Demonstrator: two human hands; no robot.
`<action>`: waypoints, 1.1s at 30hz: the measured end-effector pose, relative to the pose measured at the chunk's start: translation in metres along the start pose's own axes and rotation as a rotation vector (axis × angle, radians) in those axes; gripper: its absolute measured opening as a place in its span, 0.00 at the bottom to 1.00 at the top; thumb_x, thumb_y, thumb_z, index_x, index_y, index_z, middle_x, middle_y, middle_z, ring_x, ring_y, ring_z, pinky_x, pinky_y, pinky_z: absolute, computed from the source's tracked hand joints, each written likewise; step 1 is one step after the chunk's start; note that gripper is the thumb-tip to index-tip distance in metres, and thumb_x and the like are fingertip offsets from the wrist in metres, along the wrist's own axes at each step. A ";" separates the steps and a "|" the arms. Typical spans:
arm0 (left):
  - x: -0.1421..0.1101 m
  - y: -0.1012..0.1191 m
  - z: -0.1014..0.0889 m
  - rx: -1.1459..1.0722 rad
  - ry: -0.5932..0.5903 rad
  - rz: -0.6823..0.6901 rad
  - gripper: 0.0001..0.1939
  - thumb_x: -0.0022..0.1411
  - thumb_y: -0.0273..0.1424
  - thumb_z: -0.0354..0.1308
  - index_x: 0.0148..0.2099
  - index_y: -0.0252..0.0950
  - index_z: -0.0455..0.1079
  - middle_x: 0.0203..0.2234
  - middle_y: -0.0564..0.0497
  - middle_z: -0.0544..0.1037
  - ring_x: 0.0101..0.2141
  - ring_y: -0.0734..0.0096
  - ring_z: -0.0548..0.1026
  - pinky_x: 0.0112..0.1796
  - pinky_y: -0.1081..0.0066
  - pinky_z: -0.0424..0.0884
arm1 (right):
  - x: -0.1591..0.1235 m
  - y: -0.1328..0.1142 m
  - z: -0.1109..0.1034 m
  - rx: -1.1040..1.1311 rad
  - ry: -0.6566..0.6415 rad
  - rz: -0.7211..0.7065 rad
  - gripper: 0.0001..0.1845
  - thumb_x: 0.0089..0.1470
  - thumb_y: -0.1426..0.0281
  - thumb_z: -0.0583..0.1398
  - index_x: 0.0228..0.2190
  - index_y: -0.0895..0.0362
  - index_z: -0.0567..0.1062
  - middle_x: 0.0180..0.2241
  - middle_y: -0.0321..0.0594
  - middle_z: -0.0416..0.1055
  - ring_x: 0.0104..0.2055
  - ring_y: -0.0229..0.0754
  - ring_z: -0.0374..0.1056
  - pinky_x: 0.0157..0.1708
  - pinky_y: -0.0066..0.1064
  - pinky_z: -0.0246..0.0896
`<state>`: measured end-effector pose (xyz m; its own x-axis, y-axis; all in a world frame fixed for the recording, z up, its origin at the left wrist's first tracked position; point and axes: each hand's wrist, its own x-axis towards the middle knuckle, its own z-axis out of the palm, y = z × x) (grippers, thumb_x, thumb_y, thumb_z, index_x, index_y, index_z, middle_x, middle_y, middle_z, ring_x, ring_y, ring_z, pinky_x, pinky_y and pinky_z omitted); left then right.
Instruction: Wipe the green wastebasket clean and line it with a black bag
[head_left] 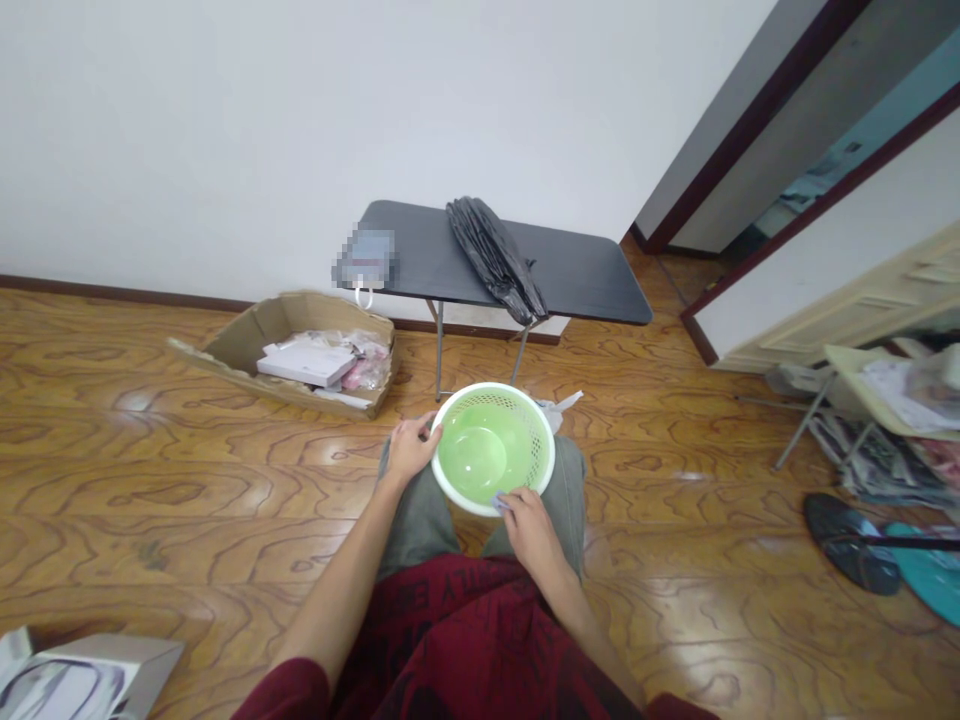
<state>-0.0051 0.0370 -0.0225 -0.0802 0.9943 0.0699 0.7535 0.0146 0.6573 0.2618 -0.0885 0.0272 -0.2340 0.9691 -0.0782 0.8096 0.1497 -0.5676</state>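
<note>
A round green basin [484,455] with a white rim rests on my lap, over my grey trouser legs. Small holes pattern the far and right parts of its wall, like those of a strainer basket. At the left side, my left hand [411,447] grips the white rim, thumb toward the inside. My right hand [527,515] is closed at the near rim, pinching a small bluish-grey piece [501,502] that looks like cloth or paper. Most of that piece is hidden by the fingers.
Ahead stands a black folding table [585,270] bearing a crumpled black plastic bag [495,255] and a blurred-out item. A cardboard box [289,310] with packaging sits on the wooden floor at left. An open carton [127,665] is at lower left; a cluttered stand [851,375] is at right.
</note>
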 end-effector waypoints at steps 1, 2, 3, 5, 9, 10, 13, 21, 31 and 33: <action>0.000 0.000 0.000 0.001 0.000 0.002 0.24 0.67 0.44 0.54 0.58 0.41 0.77 0.30 0.51 0.81 0.41 0.61 0.78 0.51 0.63 0.68 | 0.000 -0.002 0.000 0.020 -0.015 -0.008 0.18 0.63 0.80 0.57 0.48 0.61 0.83 0.44 0.49 0.75 0.50 0.48 0.69 0.57 0.39 0.66; 0.000 0.000 0.000 0.002 -0.001 0.003 0.24 0.67 0.45 0.54 0.58 0.41 0.77 0.31 0.50 0.81 0.40 0.61 0.78 0.50 0.63 0.68 | 0.000 -0.003 0.000 0.046 -0.030 -0.024 0.19 0.63 0.81 0.57 0.49 0.61 0.83 0.45 0.49 0.75 0.51 0.47 0.69 0.58 0.37 0.65; 0.000 -0.001 0.000 0.003 -0.002 0.005 0.24 0.67 0.45 0.54 0.58 0.41 0.77 0.31 0.50 0.81 0.40 0.61 0.78 0.50 0.63 0.68 | -0.001 -0.004 -0.001 0.074 -0.045 -0.044 0.20 0.62 0.82 0.56 0.49 0.60 0.83 0.46 0.48 0.75 0.52 0.46 0.68 0.58 0.36 0.64; 0.000 -0.001 0.000 0.002 -0.002 0.005 0.24 0.67 0.45 0.54 0.58 0.41 0.77 0.31 0.50 0.81 0.40 0.60 0.78 0.49 0.63 0.69 | -0.002 0.000 -0.004 0.121 -0.076 -0.073 0.22 0.61 0.83 0.55 0.50 0.60 0.83 0.48 0.47 0.76 0.53 0.44 0.68 0.59 0.32 0.63; -0.001 0.000 0.000 -0.006 -0.002 -0.003 0.25 0.67 0.45 0.53 0.58 0.40 0.76 0.30 0.50 0.81 0.41 0.60 0.78 0.51 0.62 0.68 | 0.004 0.016 -0.020 0.099 -0.106 0.002 0.22 0.61 0.82 0.54 0.48 0.59 0.84 0.48 0.46 0.77 0.52 0.43 0.69 0.59 0.32 0.62; -0.001 0.000 -0.001 -0.007 -0.004 -0.008 0.24 0.67 0.45 0.53 0.58 0.40 0.77 0.30 0.50 0.81 0.41 0.60 0.78 0.51 0.62 0.68 | 0.006 0.019 -0.025 0.071 -0.107 0.039 0.21 0.62 0.81 0.55 0.48 0.60 0.84 0.47 0.47 0.77 0.52 0.44 0.69 0.58 0.32 0.62; -0.001 0.002 -0.001 -0.004 -0.012 -0.021 0.24 0.67 0.45 0.54 0.58 0.41 0.77 0.31 0.50 0.81 0.42 0.60 0.78 0.53 0.61 0.67 | 0.014 0.022 -0.031 -0.024 -0.131 0.123 0.21 0.62 0.80 0.55 0.48 0.61 0.84 0.47 0.50 0.77 0.52 0.46 0.70 0.58 0.34 0.62; -0.002 0.003 -0.004 -0.004 -0.012 -0.015 0.24 0.67 0.45 0.54 0.57 0.41 0.77 0.31 0.50 0.81 0.41 0.60 0.78 0.52 0.61 0.69 | 0.008 -0.018 -0.003 0.065 -0.164 -0.039 0.23 0.62 0.82 0.53 0.50 0.60 0.83 0.47 0.49 0.77 0.52 0.45 0.70 0.58 0.33 0.64; -0.002 0.005 -0.004 -0.010 -0.011 -0.018 0.23 0.67 0.44 0.54 0.57 0.41 0.77 0.31 0.50 0.81 0.41 0.60 0.78 0.53 0.60 0.68 | 0.014 0.027 -0.026 -0.022 -0.098 0.106 0.21 0.60 0.82 0.55 0.46 0.60 0.84 0.46 0.50 0.77 0.51 0.46 0.72 0.57 0.36 0.65; -0.002 0.004 -0.003 -0.010 -0.012 -0.014 0.23 0.67 0.45 0.53 0.57 0.41 0.77 0.31 0.50 0.81 0.41 0.59 0.78 0.53 0.61 0.68 | 0.015 0.020 -0.023 -0.044 -0.113 0.097 0.22 0.60 0.83 0.54 0.46 0.60 0.84 0.46 0.51 0.77 0.52 0.46 0.72 0.58 0.36 0.64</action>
<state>-0.0036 0.0352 -0.0174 -0.0826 0.9952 0.0516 0.7459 0.0274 0.6655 0.2865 -0.0666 0.0337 -0.2105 0.9516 -0.2242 0.8537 0.0672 -0.5164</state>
